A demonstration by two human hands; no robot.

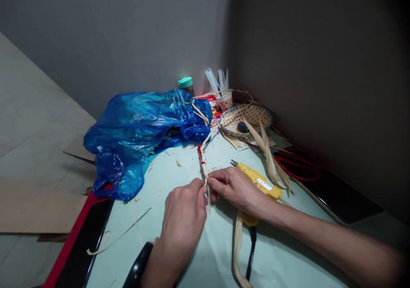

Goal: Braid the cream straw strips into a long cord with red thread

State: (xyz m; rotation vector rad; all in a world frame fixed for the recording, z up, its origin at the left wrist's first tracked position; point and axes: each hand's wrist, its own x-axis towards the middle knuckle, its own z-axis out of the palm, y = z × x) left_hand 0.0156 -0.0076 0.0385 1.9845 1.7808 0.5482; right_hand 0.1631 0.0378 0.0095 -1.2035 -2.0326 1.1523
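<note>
My left hand (pixel 184 217) and my right hand (pixel 235 189) meet over the pale green table (pixel 282 254). Both pinch a thin stick wrapped in dried straw strips (pixel 203 164), whose far end shows red near the blue bag. The fingers of both hands are closed on the wrapped part, with loose strip ends hanging down between them. A yellow glue gun (pixel 259 182) lies just behind my right hand, its black cord running toward me. A long dried strip (pixel 237 245) lies under my right wrist.
A crumpled blue plastic bag (pixel 137 130) fills the left of the table. At the back corner stand a woven tray (pixel 246 119) with dried leaves, a cup of glue sticks (pixel 224 92) and a teal-capped bottle (pixel 186 83). Red cables (pixel 297 164) lie at right. Straw scraps are scattered about.
</note>
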